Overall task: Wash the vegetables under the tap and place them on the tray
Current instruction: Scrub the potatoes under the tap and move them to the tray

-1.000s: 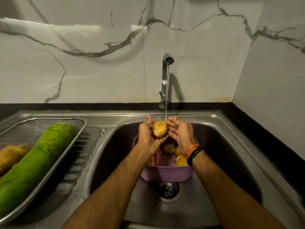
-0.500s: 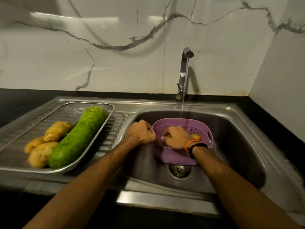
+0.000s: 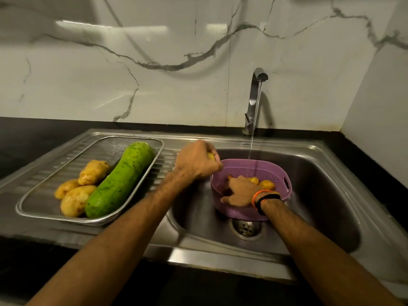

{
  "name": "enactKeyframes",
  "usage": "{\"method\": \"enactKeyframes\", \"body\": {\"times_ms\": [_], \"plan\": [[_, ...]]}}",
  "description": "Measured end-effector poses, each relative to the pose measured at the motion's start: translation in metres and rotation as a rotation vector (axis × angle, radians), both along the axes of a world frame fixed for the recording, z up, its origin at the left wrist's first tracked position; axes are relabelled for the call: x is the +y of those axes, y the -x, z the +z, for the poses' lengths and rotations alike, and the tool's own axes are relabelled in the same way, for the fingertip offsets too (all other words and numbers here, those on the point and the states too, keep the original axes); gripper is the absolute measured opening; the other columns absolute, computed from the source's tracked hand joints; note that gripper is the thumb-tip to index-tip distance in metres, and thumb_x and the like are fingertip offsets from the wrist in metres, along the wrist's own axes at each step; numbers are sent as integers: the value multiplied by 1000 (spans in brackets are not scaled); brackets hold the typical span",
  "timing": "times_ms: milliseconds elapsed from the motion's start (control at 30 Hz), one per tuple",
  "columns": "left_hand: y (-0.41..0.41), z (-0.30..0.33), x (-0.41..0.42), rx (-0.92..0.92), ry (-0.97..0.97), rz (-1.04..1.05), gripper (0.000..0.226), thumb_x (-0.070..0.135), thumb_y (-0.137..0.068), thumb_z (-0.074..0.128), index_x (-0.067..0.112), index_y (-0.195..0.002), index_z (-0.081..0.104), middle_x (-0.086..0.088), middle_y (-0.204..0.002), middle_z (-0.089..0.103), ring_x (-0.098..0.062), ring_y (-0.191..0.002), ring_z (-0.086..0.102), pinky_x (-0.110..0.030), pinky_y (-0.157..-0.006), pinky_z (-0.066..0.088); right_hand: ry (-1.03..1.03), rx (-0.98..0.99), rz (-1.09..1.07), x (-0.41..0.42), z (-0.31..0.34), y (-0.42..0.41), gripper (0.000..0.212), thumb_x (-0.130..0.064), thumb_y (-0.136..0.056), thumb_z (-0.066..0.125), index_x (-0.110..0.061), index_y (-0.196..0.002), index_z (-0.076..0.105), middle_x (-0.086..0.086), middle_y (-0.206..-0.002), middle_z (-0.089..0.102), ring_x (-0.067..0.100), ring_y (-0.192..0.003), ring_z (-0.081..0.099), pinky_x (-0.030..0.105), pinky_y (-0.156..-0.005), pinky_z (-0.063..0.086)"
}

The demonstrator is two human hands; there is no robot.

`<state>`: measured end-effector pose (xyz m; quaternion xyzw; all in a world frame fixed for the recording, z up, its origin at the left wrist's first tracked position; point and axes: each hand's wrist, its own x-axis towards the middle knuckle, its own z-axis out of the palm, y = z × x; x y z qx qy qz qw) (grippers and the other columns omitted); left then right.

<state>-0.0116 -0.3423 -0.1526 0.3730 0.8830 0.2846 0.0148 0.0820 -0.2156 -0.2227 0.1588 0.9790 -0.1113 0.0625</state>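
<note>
My left hand (image 3: 197, 163) grips a yellow potato (image 3: 211, 156) above the left rim of the sink, between the basket and the tray. My right hand (image 3: 239, 191) reaches into the purple basket (image 3: 273, 173) in the sink, its fingers down among the potatoes (image 3: 267, 184); whether it holds one is hidden. The steel tray (image 3: 55, 214) on the drainboard holds a long green gourd (image 3: 120, 181) and three washed potatoes (image 3: 74, 200). Water runs from the tap (image 3: 256, 96) into the basket.
The steel sink (image 3: 326, 195) has its drain (image 3: 245, 228) just in front of the basket. A ribbed drainboard (image 3: 166, 161) lies between tray and basin. Marble walls stand behind and at the right, with black counter along them.
My left hand has carried the potato from under the running water leftward toward the tray. My right hand has dropped into the basket. The view has shifted left.
</note>
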Motion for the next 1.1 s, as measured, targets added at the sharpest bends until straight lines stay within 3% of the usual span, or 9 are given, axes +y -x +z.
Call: {"method": "enactKeyframes", "body": {"times_ms": [133, 267, 367, 467, 633, 767, 867, 1000, 1100], "plan": [[-7, -40, -9, 13, 260, -17, 16, 37, -67, 70, 25, -78, 70, 1, -85, 73, -20, -84, 69, -34, -81, 59, -18, -9, 5, -4, 1, -3, 34, -35, -92, 62, -10, -114, 56, 18, -122, 58, 31, -112, 55, 26, -75, 32], [-4, -25, -22, -50, 151, 19, 11, 33, -70, 73, 23, -68, 67, 2, -69, 71, -16, -68, 70, -28, -68, 60, -6, 11, 22, -8, 5, -2, 33, -40, -89, 66, -12, -106, 63, 11, -107, 64, 29, -108, 58, 26, -74, 35], [6, 2, -38, -4, 99, 59, 21, 40, -71, 81, 22, -71, 70, 6, -63, 67, -12, -67, 67, -24, -69, 56, 28, 127, 25, -13, 19, 5, 18, -34, -87, 67, -18, -95, 68, 3, -95, 68, 22, -93, 61, 25, -73, 40], [19, 28, -64, 4, 38, 110, 31, 49, -70, 83, 23, -69, 66, 10, -60, 64, -7, -58, 63, -19, -56, 52, 131, 309, 42, -31, 42, 21, 25, -28, -87, 70, -15, -108, 71, 0, -93, 72, 12, -84, 63, 25, -85, 51], [47, 56, -115, -80, -60, 160, 37, 46, -65, 89, 25, -88, 68, 3, -89, 69, -16, -79, 69, -31, -72, 61, 248, 456, 139, -81, 76, 59, 25, -26, -85, 72, -16, -108, 72, -6, -86, 72, 10, -79, 68, 29, -86, 56], [76, 63, -155, -138, -123, 225, 41, 24, -75, 84, 22, -110, 64, -8, -115, 65, -24, -102, 65, -43, -87, 58, 266, 553, 193, -123, 94, 84, 34, -30, -86, 72, -16, -116, 68, -1, -104, 72, 12, -95, 67, 25, -90, 51], [88, 57, -177, -159, -148, 284, 55, 26, -78, 83, 15, -126, 57, -9, -122, 60, -27, -111, 61, -45, -94, 55, 232, 554, 206, -144, 96, 96, 41, -35, -86, 71, -17, -122, 65, 3, -118, 68, 18, -109, 62, 26, -93, 47], [96, 43, -195, -127, -261, 345, 55, 34, -79, 81, 16, -125, 58, -2, -116, 59, -20, -108, 60, -39, -94, 54, 204, 518, 183, -156, 90, 105, 48, -39, -87, 70, -16, -128, 61, 5, -127, 64, 22, -118, 57, 28, -98, 42], [103, 35, -206, -92, -234, 376, 50, 36, -78, 82, 16, -120, 63, -2, -117, 65, -18, -108, 62, -35, -94, 52, 203, 498, 175, -158, 84, 106, 48, -39, -89, 67, -14, -130, 59, 7, -129, 61, 24, -120, 55, 29, -99, 41]]}}
